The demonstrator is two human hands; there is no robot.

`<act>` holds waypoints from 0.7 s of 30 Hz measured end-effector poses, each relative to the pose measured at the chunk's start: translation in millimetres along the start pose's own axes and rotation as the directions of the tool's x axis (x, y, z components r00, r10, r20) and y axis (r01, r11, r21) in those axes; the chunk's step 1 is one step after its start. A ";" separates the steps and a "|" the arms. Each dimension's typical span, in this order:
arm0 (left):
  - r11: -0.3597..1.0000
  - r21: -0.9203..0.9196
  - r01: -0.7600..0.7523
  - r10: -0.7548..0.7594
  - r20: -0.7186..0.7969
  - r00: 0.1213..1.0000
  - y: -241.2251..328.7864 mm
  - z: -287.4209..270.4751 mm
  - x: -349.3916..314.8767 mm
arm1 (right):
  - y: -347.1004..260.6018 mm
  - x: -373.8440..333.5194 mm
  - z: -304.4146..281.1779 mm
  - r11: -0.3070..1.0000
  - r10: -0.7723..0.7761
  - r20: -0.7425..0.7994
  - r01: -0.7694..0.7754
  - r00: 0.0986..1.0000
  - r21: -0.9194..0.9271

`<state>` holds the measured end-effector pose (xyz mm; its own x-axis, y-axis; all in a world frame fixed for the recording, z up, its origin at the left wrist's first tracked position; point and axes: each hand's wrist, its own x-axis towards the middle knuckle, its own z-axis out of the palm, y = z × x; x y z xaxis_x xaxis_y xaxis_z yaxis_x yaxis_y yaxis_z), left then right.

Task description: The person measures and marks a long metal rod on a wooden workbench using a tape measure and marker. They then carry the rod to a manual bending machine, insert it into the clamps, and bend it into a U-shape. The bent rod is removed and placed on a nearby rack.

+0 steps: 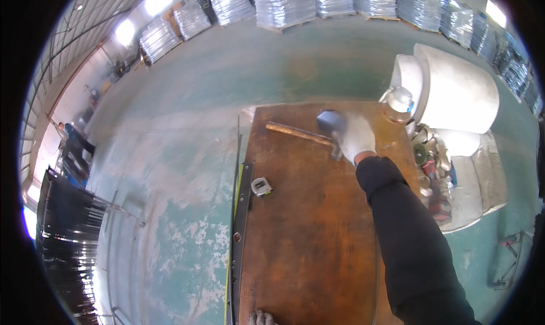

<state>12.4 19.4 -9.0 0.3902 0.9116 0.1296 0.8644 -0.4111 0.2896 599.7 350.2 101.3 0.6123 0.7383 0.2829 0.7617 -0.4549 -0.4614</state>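
Note:
My right hand (357, 136), in a white glove and smeared by motion, is over the far right part of a brown worktable (306, 234). At its fingers is a dark blue block-shaped object (330, 121), also blurred; the hand seems closed on its right side. A hammer (298, 133) with a wooden handle lies just left of the hand, its head close under the wrist. Only the gloved fingertips of my left hand (261, 318) show at the lower edge, resting flat on the tabletop. A tape measure (261, 186) lies near the table's left edge.
A dark metal bar (241, 228) runs along the table's left edge. A clear plastic jug (397, 105) stands at the far right corner. Beyond the right edge are white rolls (457, 89) and a heap of tape rolls and tools (434, 172). Wrapped pallets (284, 4) line the back; a person (79, 140) is far left.

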 end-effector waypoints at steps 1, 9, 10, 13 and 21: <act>1.000 0.009 -0.001 0.001 -0.005 1.000 1.4 -0.8 -0.3 | -5.2 4.4 10.6 1.000 0.025 0.025 -0.025 0.999 0.010; 1.000 -0.004 0.010 -0.010 0.036 0.999 2.1 -4.5 10.6 | -105.1 -94.4 52.2 0.806 -0.592 -0.013 0.592 0.806 0.024; 1.000 -0.010 0.009 -0.008 0.035 0.999 3.1 -6.7 12.0 | -128.8 -113.2 68.6 0.787 -0.616 0.130 0.600 0.777 0.147; 1.000 -0.031 0.004 -0.003 0.018 1.000 7.0 -12.5 9.3 | -158.7 -136.1 113.9 0.758 -0.652 0.238 0.624 0.720 0.190; 0.997 -0.080 0.007 -0.004 0.042 0.999 -2.8 -2.2 4.3 | -91.1 -89.3 99.5 0.920 -0.367 -0.044 0.355 0.929 -0.164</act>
<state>10.9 24.5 -7.1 0.3999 0.9123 0.0883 0.8391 -0.4032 0.3651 454.5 375.2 34.5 0.2990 0.8309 0.4693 0.9533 -0.2378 -0.1863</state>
